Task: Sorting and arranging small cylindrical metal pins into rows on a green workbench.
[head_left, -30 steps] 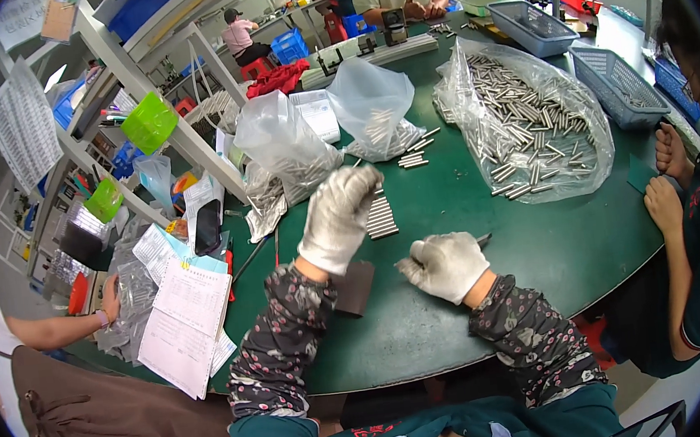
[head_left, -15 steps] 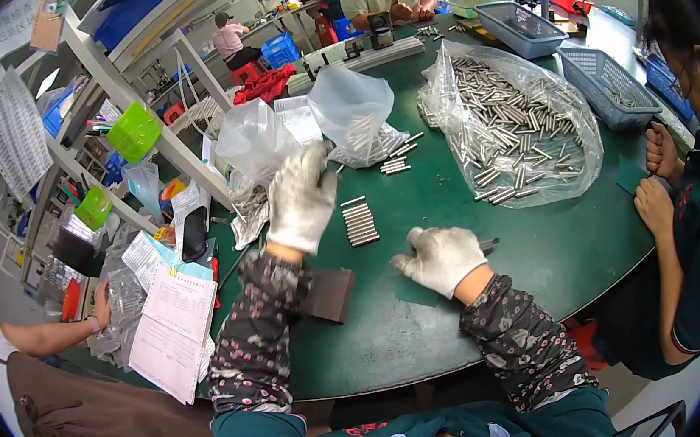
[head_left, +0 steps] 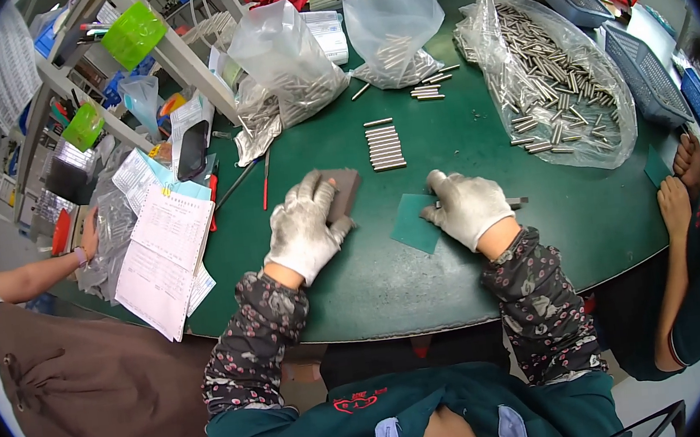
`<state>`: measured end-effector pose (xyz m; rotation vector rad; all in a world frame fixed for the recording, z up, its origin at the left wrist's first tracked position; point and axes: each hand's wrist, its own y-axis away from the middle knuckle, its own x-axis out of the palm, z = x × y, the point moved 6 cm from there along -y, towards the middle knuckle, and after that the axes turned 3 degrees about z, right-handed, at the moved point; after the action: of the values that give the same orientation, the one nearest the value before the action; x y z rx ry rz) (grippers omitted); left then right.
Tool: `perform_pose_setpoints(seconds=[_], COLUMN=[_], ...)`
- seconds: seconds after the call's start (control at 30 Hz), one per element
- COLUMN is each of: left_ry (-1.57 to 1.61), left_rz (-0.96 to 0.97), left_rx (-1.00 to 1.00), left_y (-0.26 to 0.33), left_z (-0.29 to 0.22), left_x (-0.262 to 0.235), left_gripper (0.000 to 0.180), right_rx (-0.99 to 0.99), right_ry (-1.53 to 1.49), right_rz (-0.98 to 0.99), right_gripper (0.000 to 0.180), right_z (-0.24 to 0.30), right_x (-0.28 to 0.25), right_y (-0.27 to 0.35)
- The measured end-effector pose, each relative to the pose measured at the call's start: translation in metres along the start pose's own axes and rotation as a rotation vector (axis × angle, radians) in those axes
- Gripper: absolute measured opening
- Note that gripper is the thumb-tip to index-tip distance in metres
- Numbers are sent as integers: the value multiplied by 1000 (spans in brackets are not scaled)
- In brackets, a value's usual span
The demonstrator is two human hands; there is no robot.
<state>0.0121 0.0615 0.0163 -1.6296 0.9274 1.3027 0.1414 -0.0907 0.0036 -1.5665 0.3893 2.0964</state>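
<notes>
Left grip: the gloved left hand (head_left: pixel 304 227) lies flat, fingers spread, pressing on a dark brown pad (head_left: pixel 342 194) at centre frame; it covers the pad rather than closing round it.
Right grip: the gloved right hand (head_left: pixel 466 204) is curled shut on a short metal rod (head_left: pixel 517 202) whose end pokes out to the right, knuckles resting beside a green square sheet (head_left: pixel 414 222).
Rod row: a neat row of rods (head_left: pixel 385 144) sits on the green surface (head_left: pixel 468 283) just above the hands, apart from both.
Supply: a big clear bag of rods (head_left: pixel 560 68) sprawls at upper right, with two smaller bags (head_left: pixel 286 54) at upper centre.
Step, as I read it: one rod is being worked or wiped between pad and sheet.
Next move calls for: steadying the pad and keeping the rod from rolling off toward the edge.
Edges: papers (head_left: pixel 167 246) at left; other people's arms at both sides.
</notes>
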Motion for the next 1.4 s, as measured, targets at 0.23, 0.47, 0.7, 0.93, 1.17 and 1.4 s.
perform_pose_setpoints(seconds=[0.23, 0.47, 0.7, 0.93, 1.17, 1.4], left_ry=[-73, -121, 51, -118, 2, -40], left_rz=[-183, 303, 93, 56, 254, 322], left_rx=[122, 220, -18, -208, -11, 281], left_y=[-57, -116, -182, -208, -200, -141], left_z=[-14, -38, -1, 0, 6, -32], left_x=[-19, 24, 30, 45, 52, 32], left_gripper=[62, 80, 48, 27, 25, 74], right_rx=[-85, -80, -76, -90, -104, -87], right_ry=[-58, -87, -94, -160, -167, -189], right_rz=[-36, -17, 51, 62, 54, 74], right_gripper=[23, 25, 26, 25, 26, 31], right_z=[13, 6, 8, 5, 5, 1], right_x=[2, -1, 3, 2, 3, 0], right_y=[0, 0, 1, 1, 1, 3])
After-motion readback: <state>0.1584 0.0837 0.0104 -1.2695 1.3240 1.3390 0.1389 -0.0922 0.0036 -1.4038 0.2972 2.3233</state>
